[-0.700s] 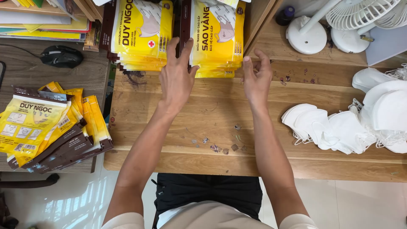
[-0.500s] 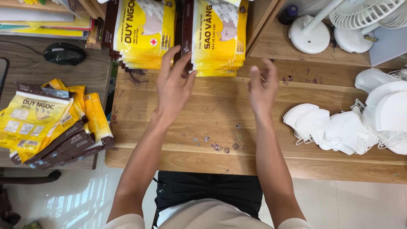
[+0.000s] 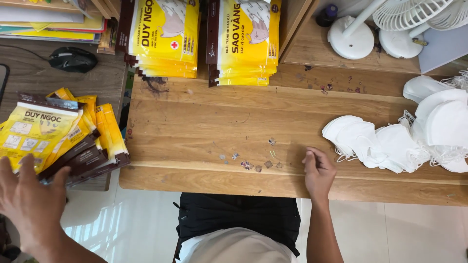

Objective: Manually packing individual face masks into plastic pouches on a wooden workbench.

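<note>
Now left hand (image 3: 29,199) at 8 o'clock, fingers spread, touching the fanned yellow packets (image 3: 58,139); right hand (image 3: 318,171) loosely curled, empty, near white masks (image 3: 370,141) at 3 o'clock; overhanging packets could slide off if nudged.

Left hand (image 3: 27,199) blurred, cut by the left edge. Fan (image 3: 414,14) and masks (image 3: 438,122) cropped at the right. Table specks (image 3: 253,163) too small to tell.

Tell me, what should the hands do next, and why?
Probably the left hand should close on the top yellow packet of the fanned pile at the table's left edge, since its spread fingers already touch that pile. The right hand rests empty on the wooden table, just short of the white masks, so a mask looks like its likely pick.
</note>
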